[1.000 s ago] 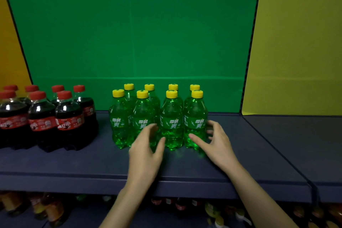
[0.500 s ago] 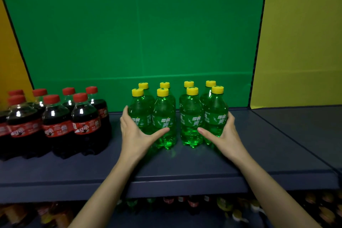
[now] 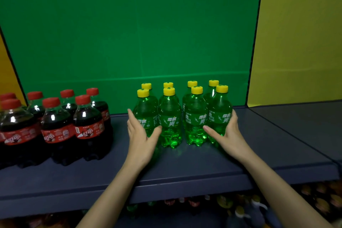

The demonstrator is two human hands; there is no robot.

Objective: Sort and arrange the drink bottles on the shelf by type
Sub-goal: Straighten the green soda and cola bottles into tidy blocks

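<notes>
Green soda bottles (image 3: 170,116): eight, clear green plastic, two rows of four, upright mid-shelf near the back panel. Ribbed yellow screw caps (image 3: 169,91), glossy green wrap labels, lobed bases catching the light.

Left hand (image 3: 140,135): fingers straight and together, flat against the outer left front bottle, thumb spread across its front.

Right hand (image 3: 229,131): mirrors this on the outer right front bottle, palm pressed to its side, thumb stretched toward the neighbouring bottle. Neither hand wraps round a bottle.

Cola bottles (image 3: 61,127): well apart to the left, dark and shiny, red caps (image 3: 82,99), red labels, packed close.

Shelf (image 3: 185,168): matte blue-grey board, rounded front lip. Behind, a creased green backing (image 3: 129,33); yellow panel (image 3: 299,33) to the right. Blurred bottles (image 3: 240,207) below.
</notes>
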